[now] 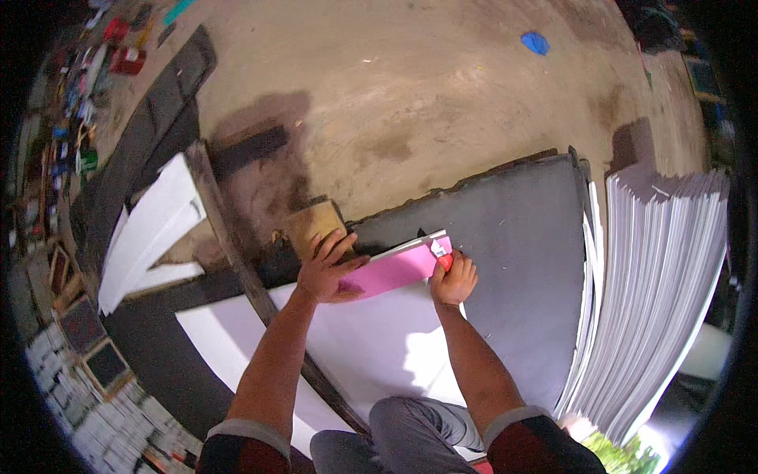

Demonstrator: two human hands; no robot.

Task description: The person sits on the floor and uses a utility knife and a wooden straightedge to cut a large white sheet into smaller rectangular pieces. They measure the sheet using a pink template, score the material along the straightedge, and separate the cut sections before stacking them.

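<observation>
A long pink strip [395, 270] lies tilted across a dark grey board [513, 213], with white layers showing along its far edge. My left hand [324, 270] rests on the strip's left end with fingers spread, some reaching to a tan block [316, 223]. In my right hand [455, 278] is a small tool with a red handle [446, 261]. Its pale tip touches or hovers over the strip's right end; its exact kind is too small to make out. White sheets [371, 332] extend from under the strip toward my knees.
A narrow dark bar [229, 237] crosses the sheets on the left, beside curved white paper [162, 229]. A tall stack of white sheets [659, 276] stands at right. Farther off, a blue scrap [534, 43] lies on the brown floor [418, 87]. Mixed clutter lines the far left.
</observation>
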